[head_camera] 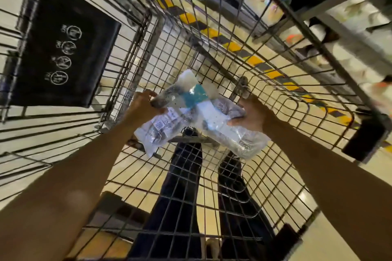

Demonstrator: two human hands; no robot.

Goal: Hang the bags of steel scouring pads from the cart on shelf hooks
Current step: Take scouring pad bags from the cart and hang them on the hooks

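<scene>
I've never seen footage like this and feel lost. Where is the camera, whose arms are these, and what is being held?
There is no machine here. A person wears one wide-angle camera on the head, looking down, so straight lines look bent. Both bare arms reach into a wire cart. The left hand and the right hand grip clear plastic bags of steel scouring pads from either side. Whether the bags rest on the mesh is unclear. The black flap with white icons belongs to the cart. Through the mesh you see dark trouser legs and striped floor tape.
</scene>
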